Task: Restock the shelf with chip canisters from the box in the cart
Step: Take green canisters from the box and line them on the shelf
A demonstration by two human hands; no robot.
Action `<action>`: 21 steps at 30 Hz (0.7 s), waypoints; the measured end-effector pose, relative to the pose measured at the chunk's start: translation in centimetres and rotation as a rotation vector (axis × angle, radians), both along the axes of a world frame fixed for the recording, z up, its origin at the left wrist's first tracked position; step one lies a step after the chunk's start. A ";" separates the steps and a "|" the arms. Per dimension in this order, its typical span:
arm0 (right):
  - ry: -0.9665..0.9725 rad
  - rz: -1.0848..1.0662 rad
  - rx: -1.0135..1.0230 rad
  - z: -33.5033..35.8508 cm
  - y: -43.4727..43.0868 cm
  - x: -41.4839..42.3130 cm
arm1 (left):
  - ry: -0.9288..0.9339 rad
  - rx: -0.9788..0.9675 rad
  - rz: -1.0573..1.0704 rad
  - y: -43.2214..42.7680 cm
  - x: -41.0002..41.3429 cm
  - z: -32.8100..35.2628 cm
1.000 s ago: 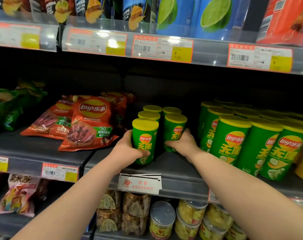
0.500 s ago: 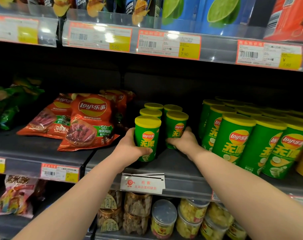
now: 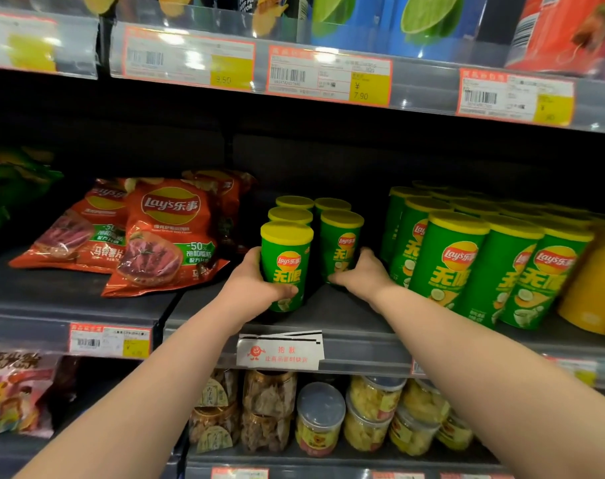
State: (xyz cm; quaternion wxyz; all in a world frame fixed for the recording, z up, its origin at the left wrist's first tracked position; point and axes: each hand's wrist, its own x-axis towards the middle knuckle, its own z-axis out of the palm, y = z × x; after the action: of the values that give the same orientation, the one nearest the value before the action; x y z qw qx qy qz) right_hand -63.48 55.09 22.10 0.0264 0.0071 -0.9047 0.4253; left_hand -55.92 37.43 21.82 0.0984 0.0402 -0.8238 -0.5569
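Observation:
Small green chip canisters with yellow lids stand in two short rows on the middle shelf. My left hand grips the front left canister around its lower half. My right hand holds the base of the front right canister. Three more small canisters stand behind these two. The box and the cart are out of view.
Taller green canisters crowd the shelf to the right, with a yellow canister beyond. Red chip bags lie to the left. Jars of snacks fill the shelf below. Price tags line the upper shelf edge.
Both hands keep their hold on the two front canisters. The view has shifted slightly; the canisters sit about where they were.

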 end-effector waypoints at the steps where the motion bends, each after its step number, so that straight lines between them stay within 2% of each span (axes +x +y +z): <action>1: -0.007 0.004 0.020 0.1 0.1 0.3 | -0.004 -0.001 0.002 0.0 0.0 0.0; 5: -0.016 0.021 0.098 0.3 0.3 1.4 | -0.004 -0.066 0.028 0.1 0.3 -0.1; 10: 0.000 0.106 0.265 0.6 1.0 3.5 | 0.059 -0.293 0.141 0.6 2.3 -0.1; 14: 0.147 0.215 0.496 0.8 2.5 6.6 | 0.087 -0.570 0.241 1.6 5.1 -0.4; 18: 0.361 0.328 0.726 0.8 4.0 11.1 | 0.210 -0.708 0.207 3.6 9.0 -1.9; 21: 0.380 0.444 0.847 -0.1 5.1 14.8 | 0.102 -0.800 0.108 5.7 12.4 -3.8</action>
State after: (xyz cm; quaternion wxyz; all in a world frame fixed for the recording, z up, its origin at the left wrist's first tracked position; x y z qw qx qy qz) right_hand -48.63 60.18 22.04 0.0941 0.2864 -0.9535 0.0080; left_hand -43.57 43.14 17.98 0.1759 0.0141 -0.9662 -0.1878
